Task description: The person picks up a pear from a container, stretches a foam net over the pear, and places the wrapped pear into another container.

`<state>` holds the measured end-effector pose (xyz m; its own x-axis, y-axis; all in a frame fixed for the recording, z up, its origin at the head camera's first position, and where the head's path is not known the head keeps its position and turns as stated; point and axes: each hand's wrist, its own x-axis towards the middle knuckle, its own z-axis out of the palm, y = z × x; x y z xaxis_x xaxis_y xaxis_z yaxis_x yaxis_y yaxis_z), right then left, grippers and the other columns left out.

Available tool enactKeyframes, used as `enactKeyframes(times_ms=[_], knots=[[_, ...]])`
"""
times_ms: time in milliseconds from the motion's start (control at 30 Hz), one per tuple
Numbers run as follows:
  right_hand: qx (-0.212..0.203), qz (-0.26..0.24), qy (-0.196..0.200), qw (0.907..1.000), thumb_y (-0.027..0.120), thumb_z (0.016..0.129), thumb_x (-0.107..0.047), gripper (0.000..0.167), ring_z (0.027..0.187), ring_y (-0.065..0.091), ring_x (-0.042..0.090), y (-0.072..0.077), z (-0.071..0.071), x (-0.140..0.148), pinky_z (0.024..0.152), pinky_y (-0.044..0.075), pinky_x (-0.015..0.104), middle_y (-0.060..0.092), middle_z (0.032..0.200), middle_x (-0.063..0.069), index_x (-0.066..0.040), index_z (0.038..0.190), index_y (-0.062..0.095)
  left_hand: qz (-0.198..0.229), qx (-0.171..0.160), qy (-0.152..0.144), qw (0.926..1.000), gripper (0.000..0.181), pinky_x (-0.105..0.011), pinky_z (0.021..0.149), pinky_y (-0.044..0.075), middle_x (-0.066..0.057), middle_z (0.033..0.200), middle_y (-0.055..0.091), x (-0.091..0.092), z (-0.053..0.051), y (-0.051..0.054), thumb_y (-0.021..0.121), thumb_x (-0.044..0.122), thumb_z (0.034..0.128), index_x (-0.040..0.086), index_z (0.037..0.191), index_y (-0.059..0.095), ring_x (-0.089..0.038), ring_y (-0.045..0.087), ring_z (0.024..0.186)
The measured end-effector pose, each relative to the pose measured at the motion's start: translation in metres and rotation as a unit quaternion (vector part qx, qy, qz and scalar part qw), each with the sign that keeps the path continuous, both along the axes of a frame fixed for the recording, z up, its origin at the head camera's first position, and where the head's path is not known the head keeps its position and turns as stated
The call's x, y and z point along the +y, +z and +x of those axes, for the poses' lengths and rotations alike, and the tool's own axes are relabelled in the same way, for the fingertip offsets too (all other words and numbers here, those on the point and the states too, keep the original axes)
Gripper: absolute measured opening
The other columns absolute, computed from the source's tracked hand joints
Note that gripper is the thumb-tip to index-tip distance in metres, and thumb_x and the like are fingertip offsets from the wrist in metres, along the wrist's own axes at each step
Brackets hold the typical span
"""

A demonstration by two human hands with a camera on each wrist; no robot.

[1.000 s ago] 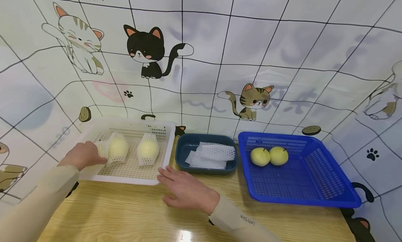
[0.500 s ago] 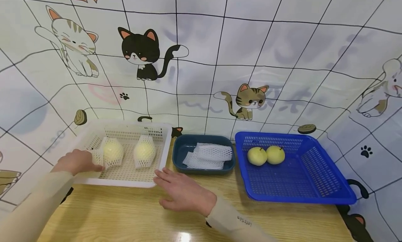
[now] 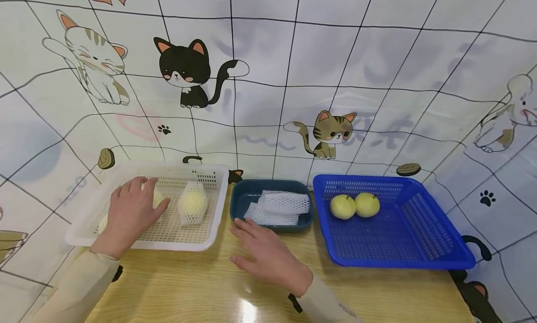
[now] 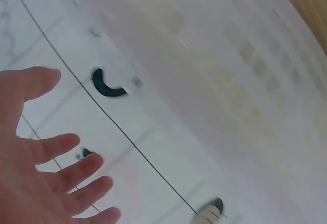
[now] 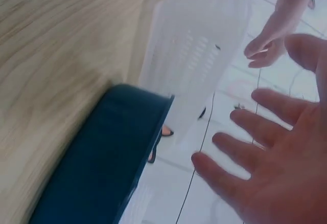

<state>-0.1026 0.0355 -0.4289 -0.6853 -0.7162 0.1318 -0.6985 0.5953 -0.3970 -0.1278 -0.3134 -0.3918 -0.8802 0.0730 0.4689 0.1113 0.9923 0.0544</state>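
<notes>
My left hand (image 3: 133,213) hovers over the left part of a white plastic basket (image 3: 178,245), fingers spread and holding nothing. Behind it, two pale-yellow fruits are partly hidden; a third fruit in a white foam net (image 3: 193,203) lies to the right in the basket. At the near left corner of a dark teal tray (image 3: 272,228), my right hand (image 3: 270,257) is open, palm down, with nothing in its grip. Inside that tray lie white foam net sleeves (image 3: 287,203). Both wrist views show relaxed, bare fingers.
A blue plastic basket (image 3: 402,262) stands on the right, holding two round yellow-green fruits with short stems (image 3: 342,207). All the containers stand along the back of a wooden table (image 3: 201,285), against a cat-printed cloth backdrop (image 3: 260,90).
The left hand has let go of the netted fruit at the basket's left end, risen and moved right. The right hand has shifted right from the white basket's corner to the teal tray.
</notes>
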Motion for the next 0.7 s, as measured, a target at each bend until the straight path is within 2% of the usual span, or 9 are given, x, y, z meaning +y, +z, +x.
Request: enactKeyframes(times_ms=[100, 233, 300, 400, 500, 567, 633, 700], knots=[[-0.006, -0.029, -0.051, 0.9983, 0.054, 0.106, -0.046, 0.058, 0.153, 0.031, 0.029, -0.001, 0.003, 0.016, 0.113, 0.038, 0.059, 0.038, 0.165, 0.003, -0.015, 0.155, 0.048, 0.030, 0.049, -0.037, 0.9977, 0.057, -0.071, 0.093, 0.043, -0.034, 0.124, 0.056, 0.025, 0.003, 0.000, 0.080, 0.027, 0.0839, -0.008, 0.125, 0.062, -0.056, 0.057, 0.106], [-0.007, -0.068, -0.106, 0.9920, 0.058, 0.105, -0.041, 0.054, 0.151, 0.035, 0.031, 0.000, 0.011, 0.044, 0.112, 0.038, 0.061, 0.043, 0.162, 0.005, -0.013, 0.151, 0.054, 0.064, 0.079, -0.087, 0.9910, 0.053, -0.070, 0.098, 0.042, -0.033, 0.132, 0.052, 0.062, 0.005, 0.000, 0.080, 0.021, 0.0837, -0.007, 0.124, 0.062, -0.056, 0.051, 0.120], [-0.003, -0.083, -0.125, 0.9887, 0.061, 0.104, -0.039, 0.053, 0.150, 0.037, 0.030, 0.002, 0.016, 0.060, 0.112, 0.039, 0.061, 0.044, 0.161, 0.004, -0.013, 0.150, 0.055, 0.072, 0.093, -0.115, 0.9863, 0.053, -0.069, 0.101, 0.041, -0.034, 0.138, 0.048, 0.082, 0.004, -0.003, 0.080, 0.020, 0.0834, -0.006, 0.125, 0.061, -0.056, 0.045, 0.130], [0.013, -0.103, -0.131, 0.9859, 0.065, 0.102, -0.034, 0.053, 0.148, 0.040, 0.030, 0.007, 0.024, 0.083, 0.111, 0.040, 0.060, 0.045, 0.160, 0.003, -0.014, 0.150, 0.056, 0.084, 0.115, -0.160, 0.9767, 0.056, -0.069, 0.108, 0.037, -0.034, 0.148, 0.040, 0.112, 0.001, -0.012, 0.079, 0.021, 0.0838, -0.006, 0.128, 0.058, -0.056, 0.035, 0.141], [0.035, -0.116, -0.129, 0.9842, 0.067, 0.102, -0.030, 0.052, 0.147, 0.041, 0.030, 0.013, 0.030, 0.102, 0.108, 0.044, 0.060, 0.044, 0.161, 0.001, -0.014, 0.150, 0.055, 0.093, 0.129, -0.200, 0.9669, 0.057, -0.071, 0.111, 0.033, -0.034, 0.156, 0.031, 0.142, 0.000, -0.025, 0.068, 0.031, 0.0936, -0.006, 0.135, 0.054, -0.056, 0.026, 0.146], [0.050, -0.119, -0.137, 0.9821, 0.067, 0.102, -0.028, 0.052, 0.146, 0.042, 0.031, 0.015, 0.032, 0.115, 0.105, 0.045, 0.061, 0.044, 0.161, 0.002, -0.015, 0.151, 0.054, 0.092, 0.129, -0.222, 0.9620, 0.059, -0.073, 0.109, 0.033, -0.033, 0.158, 0.030, 0.160, 0.001, -0.034, 0.054, 0.042, 0.1031, -0.004, 0.140, 0.052, -0.056, 0.025, 0.147], [0.059, -0.120, -0.151, 0.9794, 0.067, 0.102, -0.027, 0.052, 0.146, 0.042, 0.031, 0.016, 0.033, 0.127, 0.104, 0.046, 0.060, 0.044, 0.161, 0.003, -0.014, 0.151, 0.054, 0.089, 0.118, -0.239, 0.9597, 0.067, -0.073, 0.108, 0.034, -0.030, 0.160, 0.030, 0.176, 0.003, -0.041, 0.038, 0.053, 0.1083, -0.002, 0.145, 0.050, -0.056, 0.026, 0.147], [0.072, -0.121, -0.169, 0.9755, 0.068, 0.101, -0.024, 0.051, 0.144, 0.044, 0.032, 0.016, 0.033, 0.138, 0.103, 0.047, 0.060, 0.046, 0.160, 0.006, -0.012, 0.149, 0.055, 0.080, 0.103, -0.256, 0.9579, 0.073, -0.073, 0.107, 0.035, -0.028, 0.161, 0.031, 0.192, 0.007, -0.048, 0.028, 0.059, 0.1090, 0.000, 0.148, 0.049, -0.055, 0.028, 0.146]])
